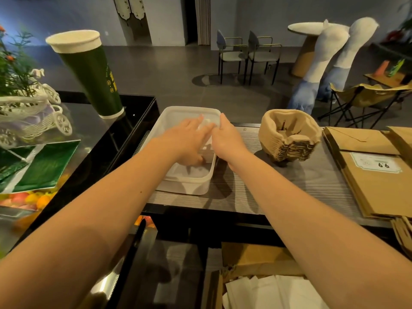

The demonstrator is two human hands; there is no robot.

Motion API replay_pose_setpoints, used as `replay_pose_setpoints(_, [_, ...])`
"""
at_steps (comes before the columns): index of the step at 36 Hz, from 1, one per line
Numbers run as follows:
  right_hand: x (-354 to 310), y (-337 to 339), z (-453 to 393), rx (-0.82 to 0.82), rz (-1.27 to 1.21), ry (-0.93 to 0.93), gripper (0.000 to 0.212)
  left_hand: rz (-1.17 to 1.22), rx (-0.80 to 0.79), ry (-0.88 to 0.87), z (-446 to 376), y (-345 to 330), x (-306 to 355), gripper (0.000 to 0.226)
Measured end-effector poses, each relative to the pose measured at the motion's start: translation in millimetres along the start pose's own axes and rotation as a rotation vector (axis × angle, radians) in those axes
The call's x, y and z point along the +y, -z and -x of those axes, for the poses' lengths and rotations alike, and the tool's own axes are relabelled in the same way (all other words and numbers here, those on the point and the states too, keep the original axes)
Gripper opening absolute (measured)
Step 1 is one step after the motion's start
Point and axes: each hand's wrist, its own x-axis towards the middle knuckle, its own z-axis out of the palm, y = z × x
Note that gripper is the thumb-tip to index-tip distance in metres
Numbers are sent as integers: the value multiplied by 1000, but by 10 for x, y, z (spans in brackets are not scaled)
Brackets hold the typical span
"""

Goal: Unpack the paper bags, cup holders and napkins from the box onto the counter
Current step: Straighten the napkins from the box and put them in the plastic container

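A translucent plastic container stands on the wooden counter strip. My left hand reaches into it palm down, thumb underneath. My right hand comes in over its right rim. Between the two hands is a small white stack of napkins, mostly hidden by them and held from both sides. To the right on the counter are a stack of brown pulp cup holders and flat brown paper bags. The open cardboard box is low in front of me, with white paper inside.
A tall green display cup and a white wicker cart with a plant stand on the glass display case at the left, with green cards near them. Beyond the counter are chairs, a round table and a folding chair.
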Motion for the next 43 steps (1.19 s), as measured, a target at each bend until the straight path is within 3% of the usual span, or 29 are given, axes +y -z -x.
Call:
replay_pose_setpoints(8, [-65,-1,41,3,1,-17,61,-77,-107,-35,-127,-87,11,95])
replay_pose_setpoints(16, [-104,46,162,59,6,55,38,34,-101,-31,-71,-32,67,94])
replay_pose_setpoints(22, [-115,207,400,105,38,104,39,213,133,13,28,129,125,90])
replay_pose_setpoints(28, [-128,404,788,125,-3,163,26,182,417,67,437,371,331,54])
replay_pose_setpoints(33, [-70,613,1184,97,1,162,11,253,566,-47,775,311,879,31])
replay_pose_setpoints(39, [302,950,1692,23,6,72,13,568,487,-73,1100,82,1520,28])
replay_pose_setpoints(43, [748,1112,2129,-34,2,54,15,647,407,-72,1293,-298,1918,28])
